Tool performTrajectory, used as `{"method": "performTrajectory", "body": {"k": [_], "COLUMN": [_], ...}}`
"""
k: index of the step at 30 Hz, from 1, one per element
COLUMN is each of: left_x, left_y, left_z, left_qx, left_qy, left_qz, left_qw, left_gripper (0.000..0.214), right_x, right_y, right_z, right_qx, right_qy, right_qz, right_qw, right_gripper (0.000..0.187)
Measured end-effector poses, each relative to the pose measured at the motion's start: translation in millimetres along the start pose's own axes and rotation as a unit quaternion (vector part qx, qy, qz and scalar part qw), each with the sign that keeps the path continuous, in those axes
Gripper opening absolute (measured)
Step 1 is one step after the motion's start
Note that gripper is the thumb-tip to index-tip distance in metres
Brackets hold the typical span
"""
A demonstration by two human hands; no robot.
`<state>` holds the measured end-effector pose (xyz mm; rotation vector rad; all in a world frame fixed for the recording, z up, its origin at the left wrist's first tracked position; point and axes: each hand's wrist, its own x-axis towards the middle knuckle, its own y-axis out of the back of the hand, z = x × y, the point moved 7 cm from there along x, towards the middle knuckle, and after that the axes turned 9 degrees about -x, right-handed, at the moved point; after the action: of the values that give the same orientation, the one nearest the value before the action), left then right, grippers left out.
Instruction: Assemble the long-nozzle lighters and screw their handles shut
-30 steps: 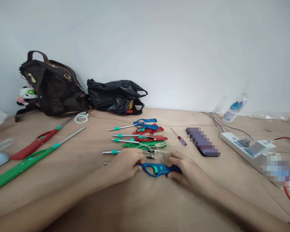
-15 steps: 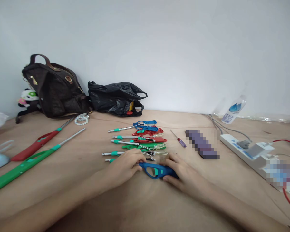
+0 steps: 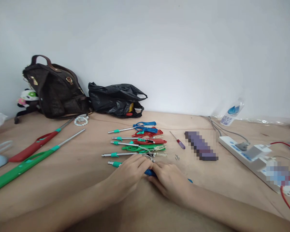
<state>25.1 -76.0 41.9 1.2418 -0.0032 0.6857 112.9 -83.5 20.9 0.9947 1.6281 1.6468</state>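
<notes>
Both hands are closed on a blue long-nosed lighter, most of it covered by my fingers. My left hand grips its front end; a metal tube with a green collar sticks out to the left of that hand. My right hand wraps the handle close beside the left, and the blue rear end shows past the wrist. Just beyond lie several opened lighters in a stack: a blue casing, red casings and a green casing, with metal tubes, wires and clear inner parts.
Several small screws lie right of the hands, below a purple-handled screwdriver. A red lighter and a green lighter lie left. A power strip, water bottle, black plastic bag and backpack stand around.
My right hand has moved left along the blue lighter, up against my left hand, and now covers its trigger opening. The small screws, hidden before, now show.
</notes>
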Motion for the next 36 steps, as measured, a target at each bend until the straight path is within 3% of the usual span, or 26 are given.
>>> {"method": "performTrajectory", "body": {"k": [4, 7, 12, 17, 24, 28, 31, 36], "left_x": [4, 5, -7, -20, -17, -12, -9, -10], "left_y": [9.2, 27.1, 55.5, 58.0, 56.6, 55.2, 57.2, 60.4], "left_z": [3, 0, -32, -52, -52, -50, -51, -47], "left_qx": [0.023, 0.055, 0.082, 0.056, 0.082, 0.083, 0.087, 0.119], "left_qy": [-0.013, -0.022, 0.047, 0.074, 0.052, 0.062, 0.053, -0.025], "left_qz": [-0.003, -0.013, -0.019, -0.029, -0.018, -0.041, -0.045, -0.016], "left_qw": [1.0, 0.998, 0.995, 0.995, 0.995, 0.994, 0.994, 0.992], "left_gripper": [0.015, 0.015, 0.03, 0.025, 0.027, 0.024, 0.018, 0.023], "right_x": [-2, -5, -13, -19, -21, -21, -20, -17], "right_y": [2, 7, 17, 20, 24, 25, 26, 27], "right_z": [0, 7, 25, 36, 39, 36, 36, 40], "right_qx": [-0.047, -0.087, -0.11, -0.131, -0.164, -0.182, -0.176, -0.149], "right_qy": [0.014, 0.014, 0.016, 0.028, 0.047, 0.065, 0.057, 0.029], "right_qz": [-0.003, 0.007, 0.093, 0.118, 0.17, 0.206, 0.198, 0.158], "right_qw": [0.999, 0.996, 0.989, 0.984, 0.971, 0.959, 0.962, 0.976], "right_gripper": [0.011, 0.007, 0.006, 0.011, 0.014, 0.013, 0.012, 0.011]}}
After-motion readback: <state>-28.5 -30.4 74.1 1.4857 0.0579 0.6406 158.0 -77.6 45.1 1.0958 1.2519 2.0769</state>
